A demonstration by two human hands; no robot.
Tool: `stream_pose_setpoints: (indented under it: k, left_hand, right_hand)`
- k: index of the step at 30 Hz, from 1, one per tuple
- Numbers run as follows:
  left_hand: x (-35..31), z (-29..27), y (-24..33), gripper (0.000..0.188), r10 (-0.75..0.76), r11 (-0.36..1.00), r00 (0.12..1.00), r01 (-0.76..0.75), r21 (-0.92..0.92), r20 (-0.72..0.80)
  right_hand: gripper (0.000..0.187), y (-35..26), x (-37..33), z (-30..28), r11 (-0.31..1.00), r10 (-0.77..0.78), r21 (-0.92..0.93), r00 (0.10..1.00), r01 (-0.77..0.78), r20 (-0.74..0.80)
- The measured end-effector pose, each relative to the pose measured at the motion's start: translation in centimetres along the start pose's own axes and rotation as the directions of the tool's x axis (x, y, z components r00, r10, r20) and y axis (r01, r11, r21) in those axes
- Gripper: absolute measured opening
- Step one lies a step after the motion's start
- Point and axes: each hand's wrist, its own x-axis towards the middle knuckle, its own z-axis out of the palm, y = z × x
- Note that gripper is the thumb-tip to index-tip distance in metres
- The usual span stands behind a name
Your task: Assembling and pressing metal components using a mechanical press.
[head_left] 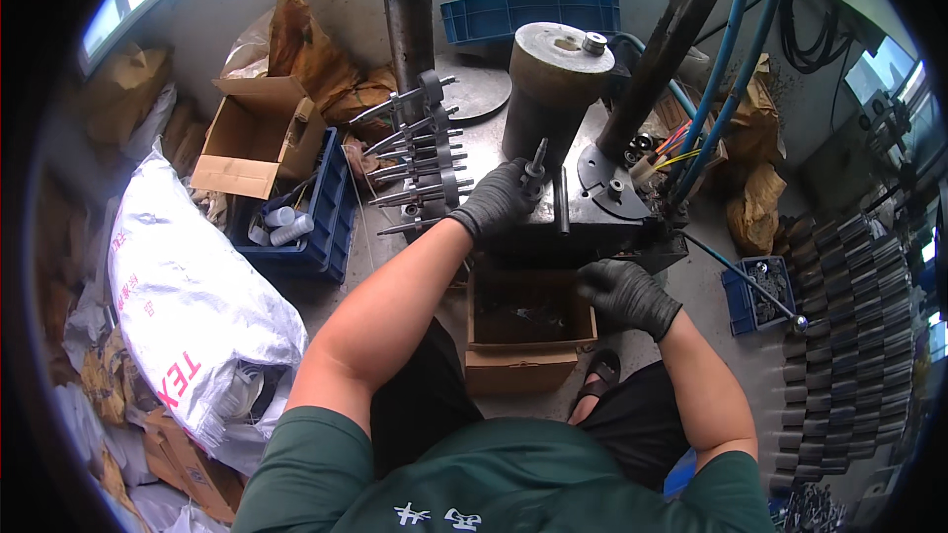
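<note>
I have the left hand (497, 199), in a dark grey glove, closed around a stepped metal shaft (539, 154); its narrow tip points up above the fingers, and the shaft sits over the front part of the press's steel surface (585, 134), just in front of a thick upright cylinder (560, 89); whether it touches anything below the glove, I cannot tell. The right hand (632, 296), gloved alike, is lower and nearer to the body, its fingers at the right rim of an open cardboard box (521, 371); the fingers look loosely bent, but I cannot tell whether they grip anything or touch the rim; the box's inside is too dark for me to make out its contents.

Left of the cylinder I see a row of metal shafts with dark round flanges (441, 151), lying on their sides with their rods pointing outward; a dark rod (562, 201) stands at the front edge, just right of the left hand; beyond it, to the right, lies a slotted round plate (604, 190); a white woven sack (188, 286) leans at far left, and a small blue bin (739, 304) of metal parts sits well off to the right.
</note>
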Motion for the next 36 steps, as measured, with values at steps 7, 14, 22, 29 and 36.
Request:
stream_pose_setpoints:
  k: [7,14,22,29,36]
  left_hand:
    - [-1.3,-2.7,3.0,0.033,-0.014,0.886,1.0,0.013,-0.464,0.001]
    - [-4.1,-6.1,8.0,0.048,-0.032,0.686,0.991,-0.071,-0.725,-0.127]
    - [7.2,-9.8,15.8,0.047,0.318,0.792,0.895,-0.433,-0.43,-0.315]
    - [17.2,-10.6,16.2,0.041,0.353,0.86,0.826,-0.472,-0.196,-0.44]
    - [18.9,-10.0,14.9,0.041,0.232,0.868,0.89,-0.371,-0.329,-0.392]
  right_hand:
    - [0.039,1.0,-1.4,1.6,0.964,-0.08,-0.204,0.918,0.17,0.388]
    - [0.041,0.9,-1.1,2.2,0.977,0.001,-0.185,0.864,0.106,0.504]
    - [0.045,1.7,-1.0,2.6,0.993,-0.031,-0.075,0.832,0.087,0.553]
    - [0.056,2.0,-0.3,2.8,0.988,-0.142,0.013,0.869,0.154,0.474]
    - [0.066,0.6,-1.4,1.8,0.965,0.096,-0.253,0.798,0.073,0.595]
